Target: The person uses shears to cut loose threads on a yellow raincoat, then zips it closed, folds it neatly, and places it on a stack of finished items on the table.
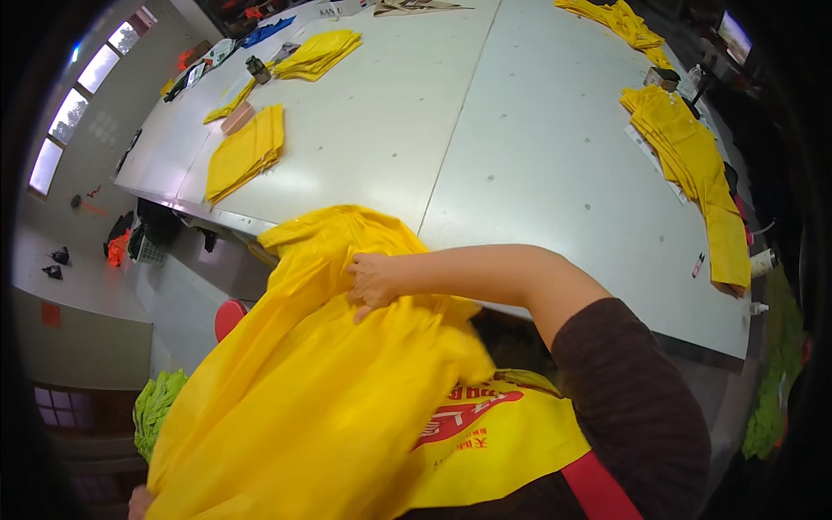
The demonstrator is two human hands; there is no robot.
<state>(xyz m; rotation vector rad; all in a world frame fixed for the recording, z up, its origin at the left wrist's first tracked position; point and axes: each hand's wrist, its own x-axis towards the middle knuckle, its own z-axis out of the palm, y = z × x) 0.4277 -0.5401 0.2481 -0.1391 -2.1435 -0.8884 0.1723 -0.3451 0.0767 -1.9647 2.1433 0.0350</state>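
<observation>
Large, thin, bright yellow cloth piece (pixel 321 373), crumpled: upper end lies over the near edge of the wide pale grey bench (pixel 520 165), the rest hangs off that edge toward the wearer. Right hand (pixel 374 282) is clamped on a bunched fold just off the bench's near edge, probably to keep the loose cloth from sliding. Left hand (pixel 140 501) is well below the bench's near left corner, barely showing at the cloth's lower border; can't tell whether its fingers are closed, though it seems placed there to spread or steady the hem. Neat folded yellow stack (pixel 247 154) sits on the bench's left side, pinkish-brown block (pixel 238 118) beside it, maybe as a weight. Long layered yellow pile (pixel 689 165) runs along the bench's right edge, likely laid straight so pieces stay aligned.
</observation>
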